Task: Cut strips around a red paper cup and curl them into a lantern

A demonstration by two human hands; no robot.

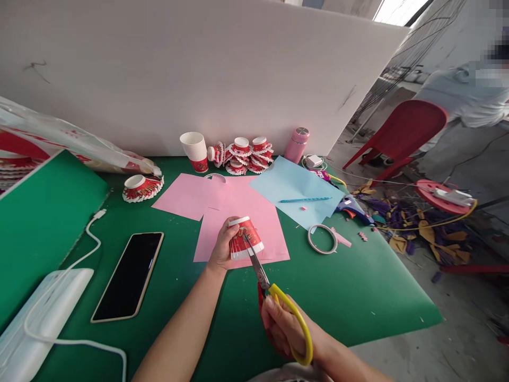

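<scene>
My left hand (223, 245) grips a red and white paper cup (249, 233), tilted on its side above the pink paper (207, 248). Slits run up from the cup's rim on the side by my fingers, leaving narrow strips. In my right hand (283, 318) are scissors (260, 273) with yellow and red handles. Their blades lie at the cup's wall, pointing up toward its base. More cups with cut, fanned-out sides (240, 154) are piled at the back, and another fanned cup (142, 188) sits to the left.
A stack of uncut cups (194, 151) and a pink bottle (297, 145) stand by the white board. Blue paper (294, 185) with a pencil (305, 200), a tape roll (322, 240) and a glue gun (355, 210) lie right. A phone (128, 277) lies left. One person sits beyond.
</scene>
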